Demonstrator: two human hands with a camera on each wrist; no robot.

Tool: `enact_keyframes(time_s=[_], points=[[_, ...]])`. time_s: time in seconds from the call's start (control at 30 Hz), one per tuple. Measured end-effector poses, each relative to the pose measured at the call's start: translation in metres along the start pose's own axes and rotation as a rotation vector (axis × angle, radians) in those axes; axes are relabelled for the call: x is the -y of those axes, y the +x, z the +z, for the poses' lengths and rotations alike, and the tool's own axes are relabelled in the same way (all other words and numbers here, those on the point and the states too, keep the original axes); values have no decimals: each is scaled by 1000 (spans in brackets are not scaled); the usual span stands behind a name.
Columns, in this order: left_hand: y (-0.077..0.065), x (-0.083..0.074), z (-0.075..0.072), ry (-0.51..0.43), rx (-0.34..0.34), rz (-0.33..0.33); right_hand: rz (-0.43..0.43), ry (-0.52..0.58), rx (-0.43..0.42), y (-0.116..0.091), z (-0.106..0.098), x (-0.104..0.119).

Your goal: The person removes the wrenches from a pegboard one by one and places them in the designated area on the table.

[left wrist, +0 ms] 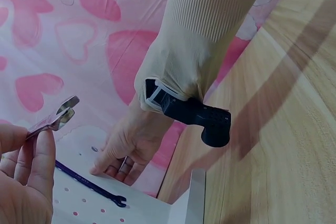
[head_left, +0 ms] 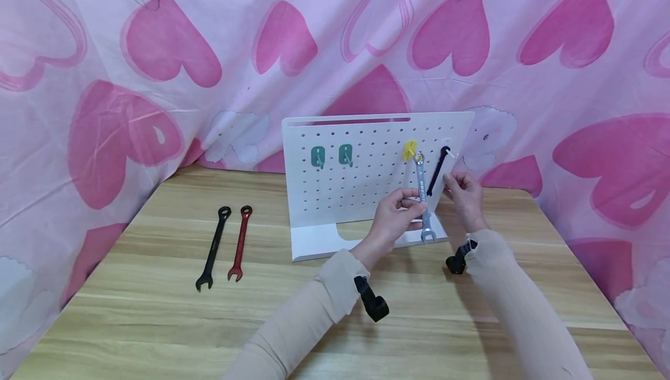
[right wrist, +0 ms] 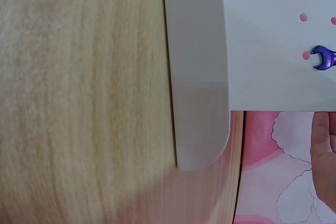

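My left hand pinches a silver combination wrench by its shank, ring end up and open end down. The ring is at the tip of a yellow hook on the white pegboard; whether the hook passes through it I cannot tell. My right hand holds the board's right edge, thumb at the edge and fingers partly hidden. Just left of it, a dark wrench hangs from a pale hook; in the left wrist view this wrench looks purplish.
Two green hooks are on the board's left half. A black wrench and a red wrench lie side by side on the wooden table, left of the board. A pink heart-patterned curtain hangs behind.
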State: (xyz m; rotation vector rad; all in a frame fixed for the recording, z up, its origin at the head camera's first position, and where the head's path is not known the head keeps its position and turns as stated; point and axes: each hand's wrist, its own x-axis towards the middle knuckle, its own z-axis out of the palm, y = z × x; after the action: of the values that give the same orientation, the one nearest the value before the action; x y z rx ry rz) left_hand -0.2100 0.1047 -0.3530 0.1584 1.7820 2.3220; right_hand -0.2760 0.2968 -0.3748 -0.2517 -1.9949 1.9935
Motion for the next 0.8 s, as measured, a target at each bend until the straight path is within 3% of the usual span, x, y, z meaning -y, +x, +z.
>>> enact_keyframes(time_s=[0.47, 0.8], points=[[-6, -1, -7, 11, 0, -13, -18, 37, -27, 16, -5, -20], [-16, 1, -19, 20, 27, -19, 13, 44, -19, 13, -5, -16]])
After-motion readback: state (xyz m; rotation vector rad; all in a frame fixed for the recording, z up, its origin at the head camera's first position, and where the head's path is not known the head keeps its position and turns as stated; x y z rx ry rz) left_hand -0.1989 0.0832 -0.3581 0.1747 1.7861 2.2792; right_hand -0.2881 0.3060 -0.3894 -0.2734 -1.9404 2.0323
